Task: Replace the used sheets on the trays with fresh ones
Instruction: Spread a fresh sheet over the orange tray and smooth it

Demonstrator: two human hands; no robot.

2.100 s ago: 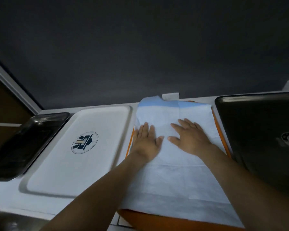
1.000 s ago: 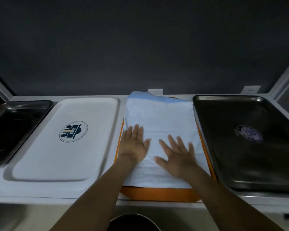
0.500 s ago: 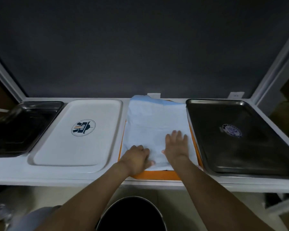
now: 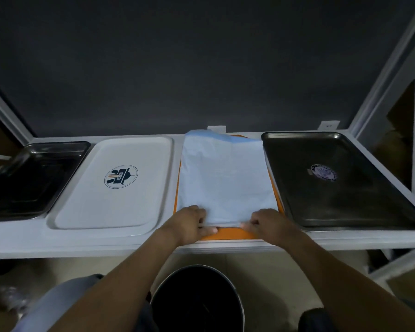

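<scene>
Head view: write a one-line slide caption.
Left hand and right hand grip the near edge of the blue sheet on the orange tray, between a white tray and a black tray.

My left hand (image 4: 189,221) and right hand (image 4: 265,221) each pinch the near edge of the pale blue sheet (image 4: 225,180) lying on the orange tray (image 4: 228,233), right at the shelf's (image 4: 82,243) front edge. A white tray (image 4: 101,212) sits just left, a black tray (image 4: 345,207) just right.
</scene>
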